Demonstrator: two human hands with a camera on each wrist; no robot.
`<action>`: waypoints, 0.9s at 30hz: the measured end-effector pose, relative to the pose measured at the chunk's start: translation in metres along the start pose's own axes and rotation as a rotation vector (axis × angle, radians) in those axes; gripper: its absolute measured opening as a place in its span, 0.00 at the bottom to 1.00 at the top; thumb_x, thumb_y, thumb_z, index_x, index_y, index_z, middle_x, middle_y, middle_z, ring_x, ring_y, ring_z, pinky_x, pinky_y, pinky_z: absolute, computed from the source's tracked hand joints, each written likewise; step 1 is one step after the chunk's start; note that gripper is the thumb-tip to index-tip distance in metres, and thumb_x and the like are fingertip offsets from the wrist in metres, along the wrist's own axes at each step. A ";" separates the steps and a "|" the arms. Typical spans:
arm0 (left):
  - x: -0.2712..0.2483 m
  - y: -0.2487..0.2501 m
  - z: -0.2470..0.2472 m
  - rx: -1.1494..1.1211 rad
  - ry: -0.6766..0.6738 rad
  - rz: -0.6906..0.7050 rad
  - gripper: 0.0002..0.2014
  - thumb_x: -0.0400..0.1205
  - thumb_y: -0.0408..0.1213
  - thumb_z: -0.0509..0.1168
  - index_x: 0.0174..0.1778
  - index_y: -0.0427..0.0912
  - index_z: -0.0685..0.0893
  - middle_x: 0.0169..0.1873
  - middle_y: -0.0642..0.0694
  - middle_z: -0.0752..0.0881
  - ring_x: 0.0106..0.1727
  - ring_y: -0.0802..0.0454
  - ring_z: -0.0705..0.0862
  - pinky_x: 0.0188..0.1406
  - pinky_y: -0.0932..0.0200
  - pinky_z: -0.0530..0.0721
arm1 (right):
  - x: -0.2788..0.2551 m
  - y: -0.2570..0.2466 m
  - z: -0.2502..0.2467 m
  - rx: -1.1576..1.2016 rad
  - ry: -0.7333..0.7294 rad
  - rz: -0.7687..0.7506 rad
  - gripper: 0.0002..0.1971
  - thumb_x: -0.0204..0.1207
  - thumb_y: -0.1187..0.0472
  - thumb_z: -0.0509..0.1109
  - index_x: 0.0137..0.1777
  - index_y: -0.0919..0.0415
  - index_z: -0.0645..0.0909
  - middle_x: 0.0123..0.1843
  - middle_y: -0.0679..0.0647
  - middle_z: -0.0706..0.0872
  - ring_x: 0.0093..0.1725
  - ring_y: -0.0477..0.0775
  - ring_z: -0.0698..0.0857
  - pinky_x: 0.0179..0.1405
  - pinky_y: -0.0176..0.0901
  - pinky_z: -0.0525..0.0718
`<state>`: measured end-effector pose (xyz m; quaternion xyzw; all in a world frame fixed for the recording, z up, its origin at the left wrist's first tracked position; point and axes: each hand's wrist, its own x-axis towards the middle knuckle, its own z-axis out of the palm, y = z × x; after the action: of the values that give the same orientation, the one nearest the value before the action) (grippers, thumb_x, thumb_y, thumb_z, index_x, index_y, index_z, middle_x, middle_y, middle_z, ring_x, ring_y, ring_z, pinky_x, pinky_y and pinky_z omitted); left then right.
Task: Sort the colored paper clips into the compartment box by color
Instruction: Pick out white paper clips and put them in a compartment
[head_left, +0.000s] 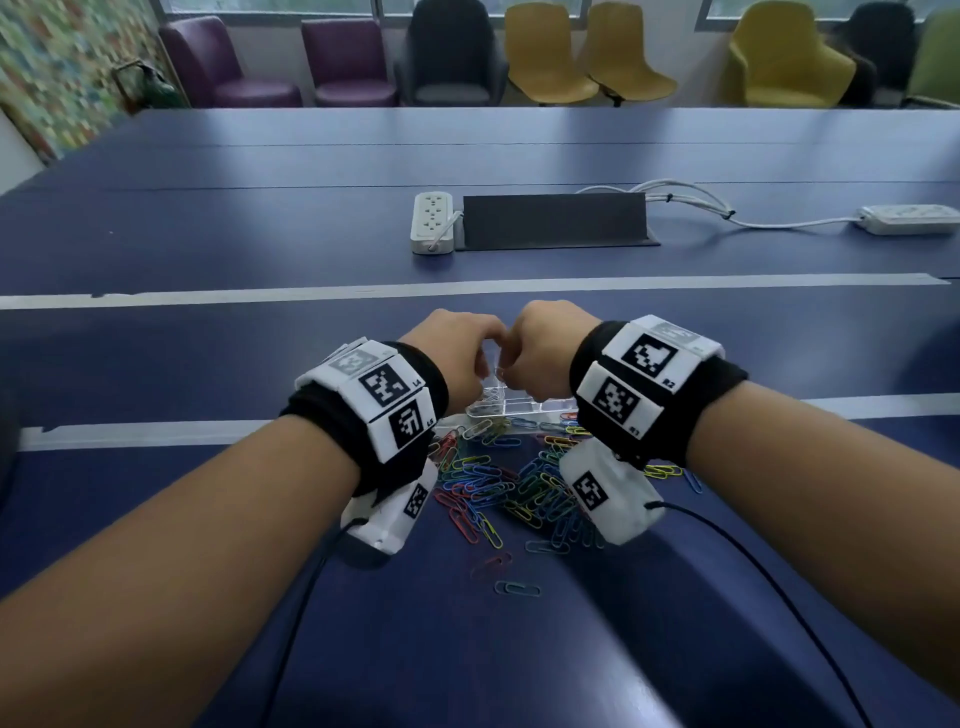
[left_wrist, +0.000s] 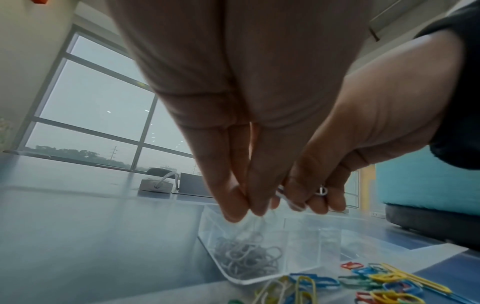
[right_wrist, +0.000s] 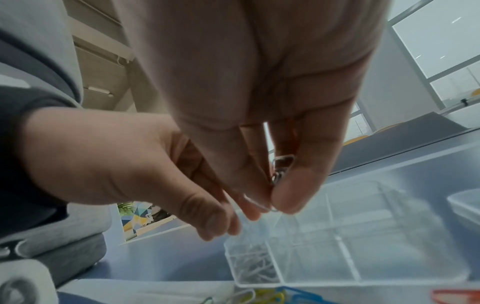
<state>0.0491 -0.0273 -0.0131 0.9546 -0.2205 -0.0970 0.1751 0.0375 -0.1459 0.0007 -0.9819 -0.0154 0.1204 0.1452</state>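
A clear compartment box (head_left: 535, 410) sits on the blue table, just beyond a pile of mixed coloured paper clips (head_left: 509, 483). Both hands hover close together above the box's left end. In the left wrist view, my left hand (left_wrist: 246, 211) points down with its fingertips pinched on a blurred white clip (left_wrist: 250, 226). It hangs over the left compartment, which holds white clips (left_wrist: 246, 257). My right hand (right_wrist: 272, 203) pinches a few white clips (right_wrist: 281, 170) between thumb and finger. The other compartments (right_wrist: 389, 246) look bare.
A stray grey clip (head_left: 517, 588) lies nearer to me than the pile. Farther back are a white power strip (head_left: 431, 221), a black cable flap (head_left: 553, 221) and a second power strip (head_left: 909, 218). White tape lines (head_left: 467, 288) cross the table. Chairs line the far wall.
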 end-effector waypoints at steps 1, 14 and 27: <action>0.000 -0.001 -0.001 -0.023 0.008 -0.006 0.23 0.73 0.24 0.65 0.62 0.49 0.80 0.49 0.47 0.89 0.44 0.53 0.82 0.50 0.61 0.81 | 0.002 -0.003 0.001 -0.009 -0.009 -0.002 0.11 0.75 0.62 0.67 0.55 0.62 0.86 0.35 0.55 0.82 0.42 0.57 0.84 0.43 0.43 0.84; -0.017 -0.006 0.006 0.149 -0.093 -0.088 0.08 0.74 0.43 0.72 0.46 0.47 0.91 0.46 0.46 0.91 0.49 0.47 0.87 0.49 0.57 0.84 | 0.009 -0.021 -0.001 -0.020 -0.058 -0.050 0.14 0.76 0.66 0.65 0.60 0.62 0.85 0.55 0.59 0.89 0.54 0.60 0.88 0.57 0.49 0.87; -0.015 -0.009 0.013 0.170 -0.132 -0.103 0.06 0.72 0.38 0.68 0.30 0.48 0.82 0.34 0.49 0.86 0.40 0.49 0.84 0.43 0.57 0.84 | 0.006 -0.002 0.001 0.138 -0.077 -0.117 0.19 0.75 0.71 0.62 0.61 0.55 0.85 0.58 0.55 0.89 0.45 0.51 0.81 0.49 0.41 0.83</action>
<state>0.0357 -0.0166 -0.0267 0.9677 -0.1894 -0.1494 0.0734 0.0428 -0.1432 -0.0013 -0.9617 -0.0700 0.1501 0.2185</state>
